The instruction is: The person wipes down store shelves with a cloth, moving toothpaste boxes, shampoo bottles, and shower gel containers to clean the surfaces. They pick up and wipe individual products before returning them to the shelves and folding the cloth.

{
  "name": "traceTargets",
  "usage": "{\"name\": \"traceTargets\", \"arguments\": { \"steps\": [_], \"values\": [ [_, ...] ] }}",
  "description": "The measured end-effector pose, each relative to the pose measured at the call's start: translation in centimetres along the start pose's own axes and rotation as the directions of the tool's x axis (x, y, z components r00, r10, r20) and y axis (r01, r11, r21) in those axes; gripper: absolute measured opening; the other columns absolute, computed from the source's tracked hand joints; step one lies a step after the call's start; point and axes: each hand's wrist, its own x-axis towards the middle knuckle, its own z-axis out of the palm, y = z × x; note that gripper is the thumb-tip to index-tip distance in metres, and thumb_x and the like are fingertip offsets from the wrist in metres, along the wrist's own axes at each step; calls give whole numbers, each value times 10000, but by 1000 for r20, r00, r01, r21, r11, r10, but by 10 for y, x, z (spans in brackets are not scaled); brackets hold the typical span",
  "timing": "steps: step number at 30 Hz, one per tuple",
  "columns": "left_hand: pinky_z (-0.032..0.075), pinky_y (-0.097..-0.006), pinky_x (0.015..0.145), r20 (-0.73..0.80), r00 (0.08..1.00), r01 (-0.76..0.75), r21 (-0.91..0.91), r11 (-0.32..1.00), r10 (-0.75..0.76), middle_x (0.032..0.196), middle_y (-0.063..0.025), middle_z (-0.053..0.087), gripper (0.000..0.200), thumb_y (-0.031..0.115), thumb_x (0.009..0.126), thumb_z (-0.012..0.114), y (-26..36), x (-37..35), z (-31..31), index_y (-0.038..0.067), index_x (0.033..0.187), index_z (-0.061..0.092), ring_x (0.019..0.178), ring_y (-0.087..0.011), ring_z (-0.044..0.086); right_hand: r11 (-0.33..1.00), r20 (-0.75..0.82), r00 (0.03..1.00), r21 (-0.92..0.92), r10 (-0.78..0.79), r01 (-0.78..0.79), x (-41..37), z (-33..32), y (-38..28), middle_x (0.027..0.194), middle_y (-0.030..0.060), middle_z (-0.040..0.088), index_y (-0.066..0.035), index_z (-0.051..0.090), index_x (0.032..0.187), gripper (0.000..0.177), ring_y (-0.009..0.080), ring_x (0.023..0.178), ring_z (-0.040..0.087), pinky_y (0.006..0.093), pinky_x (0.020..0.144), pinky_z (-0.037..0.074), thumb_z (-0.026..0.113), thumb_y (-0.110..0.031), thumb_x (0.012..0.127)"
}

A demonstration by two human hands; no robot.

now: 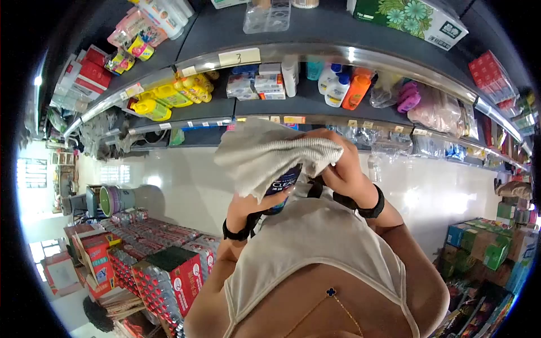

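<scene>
In front of my chest, my left hand (253, 205) is wrapped round a dark blue bottle (285, 179) with "CLEAR" lettering on it. A pale ribbed cloth (256, 155) drapes over the upper part of the bottle and hides its top. My right hand (341, 169) grips the right end of this cloth, with its fingers bent into the fabric. Dark bands sit on both wrists.
Ahead runs a dark shelf (315, 42) with a metal edge. Below it stand yellow bottles (152, 108), white boxes (269, 85) and an orange bottle (357, 90). Stacked bottle packs (152, 239) fill the floor at left; cartons (479, 242) are piled at right.
</scene>
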Motion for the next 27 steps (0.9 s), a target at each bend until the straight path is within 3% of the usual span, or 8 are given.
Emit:
{"name": "traceTargets", "arguments": {
  "steps": [7,10,13,15,18,22,25,27],
  "values": [
    [476,-295,784,88,979,199,-584,787,-183,894,-83,656,387,108,653,762,13,6,5,6,1001,625,828,-146,611,799,-1,809,-157,588,-581,-28,-7,47,890,261,586,13,517,1078,303,455,844,545,411,693,462,587,-37,788],
    [490,-300,698,20,993,114,-345,932,-115,773,-79,657,288,125,673,765,3,19,11,13,911,646,712,-141,607,911,-311,917,-247,248,-330,-31,-52,35,981,113,623,-27,533,1129,282,217,803,587,344,708,475,590,-81,858],
    [483,-300,673,86,979,194,-148,970,-183,778,-96,659,295,167,682,772,-23,15,19,22,907,649,688,-145,592,825,-688,695,-506,-210,-251,-35,-102,-13,1017,142,556,-6,510,1093,241,248,894,527,365,769,418,532,-133,890],
    [466,-293,670,129,968,229,-118,966,-213,761,-62,662,273,177,680,780,-22,15,19,15,874,679,721,-92,561,562,-681,444,-732,-582,-387,-40,-130,-51,1042,160,511,8,494,1070,236,269,954,487,379,810,380,493,-168,912],
    [481,-293,688,168,961,233,-74,970,-218,788,-86,673,305,213,676,793,-21,15,18,23,885,677,734,-123,605,-383,63,441,-616,-895,-688,-5,-157,-99,603,166,510,3,537,668,326,321,612,477,432,582,354,445,-194,910],
    [502,-306,709,148,979,138,25,990,-141,830,-105,682,372,242,671,804,-31,14,21,35,947,665,758,-175,651,118,-490,241,-593,-838,-796,19,-133,-16,798,154,589,-9,595,818,176,314,755,547,458,713,389,494,-145,867],
    [499,-320,709,139,983,108,69,992,-117,870,-125,676,425,339,673,782,-25,13,22,66,977,667,768,-252,653,512,-389,882,-832,-265,-213,67,-95,13,1356,209,422,-45,460,1300,562,349,1301,345,474,1085,235,614,-50,760],
    [504,-305,764,179,976,101,147,984,-127,939,-102,683,438,259,677,799,-30,7,19,61,1036,646,835,-218,664,598,-294,956,-771,-27,-220,38,-56,55,1413,202,345,-85,436,1331,605,367,1335,284,488,1078,243,611,-30,755]
  ]
}}
